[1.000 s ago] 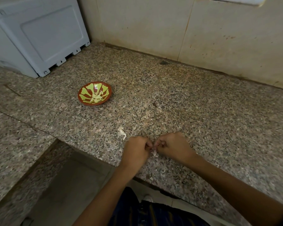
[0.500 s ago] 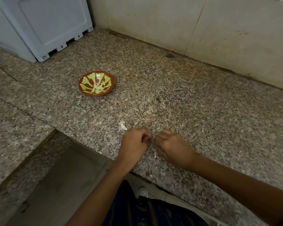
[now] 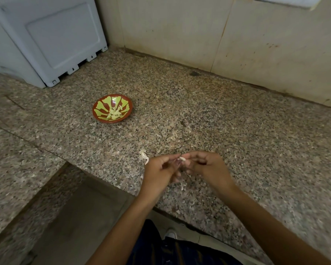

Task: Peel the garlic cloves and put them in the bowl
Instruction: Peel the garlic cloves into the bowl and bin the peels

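- We see the left hand [image 3: 161, 172] and right hand [image 3: 208, 167] meeting just above the front edge of the granite tabletop [image 3: 227, 131].
- A small pale garlic clove [image 3: 182, 158] sits between the fingertips of both hands; each grip is pinched on it, thumb against forefinger, the other fingers loosely curled.
- Motion blur keeps us from telling whether skin remains on the clove.
- The red bowl [image 3: 112, 111] with a green petal pattern stands well apart, to the far left of the hands, and holds a small heap of peeled cloves [image 3: 115, 113].
- A curl of garlic skin [image 3: 144, 157] lies on the tabletop just left of the left hand; smaller scraps [image 3: 182, 186] lie below the hands.
- A pale grey appliance [image 3: 46, 39] stands in the far left corner against the wall [image 3: 180, 31].
- We find no readable writing or brand mark anywhere.
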